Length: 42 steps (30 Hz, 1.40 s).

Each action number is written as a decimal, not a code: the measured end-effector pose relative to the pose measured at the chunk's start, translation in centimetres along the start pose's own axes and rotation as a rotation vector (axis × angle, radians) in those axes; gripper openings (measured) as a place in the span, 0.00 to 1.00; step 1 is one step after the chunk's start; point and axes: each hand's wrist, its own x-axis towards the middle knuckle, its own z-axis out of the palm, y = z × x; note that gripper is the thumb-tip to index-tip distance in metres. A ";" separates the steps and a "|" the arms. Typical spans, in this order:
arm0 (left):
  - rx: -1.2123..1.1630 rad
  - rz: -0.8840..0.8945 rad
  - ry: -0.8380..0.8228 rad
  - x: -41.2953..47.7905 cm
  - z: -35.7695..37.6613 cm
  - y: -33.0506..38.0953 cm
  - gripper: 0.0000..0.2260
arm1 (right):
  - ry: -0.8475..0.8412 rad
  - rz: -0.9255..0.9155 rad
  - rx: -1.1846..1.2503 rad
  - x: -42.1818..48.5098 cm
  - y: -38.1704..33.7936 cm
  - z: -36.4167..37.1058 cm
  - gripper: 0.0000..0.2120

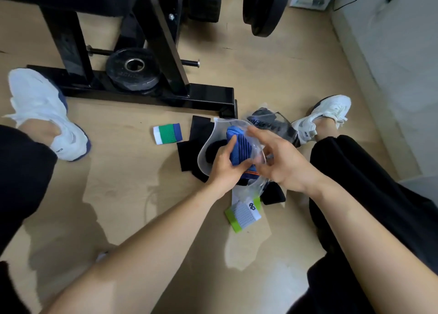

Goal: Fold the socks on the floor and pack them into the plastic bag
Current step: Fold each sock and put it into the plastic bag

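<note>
The plastic bag (209, 145) is thin, clear film, glossy and crinkled, and the blue sock (239, 147) at its mouth is ribbed knit cloth with a mesh patch, while the black socks (199, 128) beneath are plain matt cloth. The striped sock (167, 133) and the white-and-lime sock (244, 215) are knit with a dotted mesh weave, lying on a smooth, wood-look floor (132, 195) with a soft sheen. Behind, the frame (208, 96) is glossy black painted metal, and the weight plate (123, 76) looks matt and rubbery round a shiny metal ring (134, 64).

Even indoor light, soft shadows on the floor (132, 195), wide-angle bending at edges, slight motion blur
</note>
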 end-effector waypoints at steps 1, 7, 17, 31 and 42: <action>0.042 0.006 -0.037 0.1 0.4 -0.2 0.36 | 0.019 0.011 0.041 0.0 0.0 -0.1 0.33; 0.486 0.106 -0.138 -0.2 0.6 -1.5 0.37 | 0.059 0.038 0.076 -0.2 0.2 -0.5 0.37; 0.474 0.438 -0.097 0.8 0.5 -2.7 0.25 | 0.066 0.075 0.105 -1.2 -0.6 -0.4 0.35; 0.751 0.410 -0.290 4.1 -1.0 -3.8 0.29 | 0.132 0.130 0.256 -1.6 -0.2 -1.4 0.38; 1.074 0.347 -0.486 7.2 2.0 -4.3 0.42 | 0.040 0.034 0.128 -1.2 -1.8 -0.3 0.37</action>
